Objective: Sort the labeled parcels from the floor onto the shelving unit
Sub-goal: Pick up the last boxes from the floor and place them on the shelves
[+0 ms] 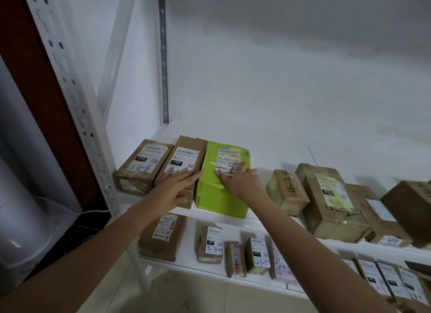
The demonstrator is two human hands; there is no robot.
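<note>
Since the green box [221, 189] looks like light, stiff cardboard with a creased front, it should slide easily and is best taken by its two long sides. It sits on the white shelf [263, 220], touching a brown box [184, 158]. The right hand [240, 182] lies flat on its top and the left hand [175, 186] lies flat on the brown box; neither grips anything. A white wall [279, 79] stands behind.
</note>
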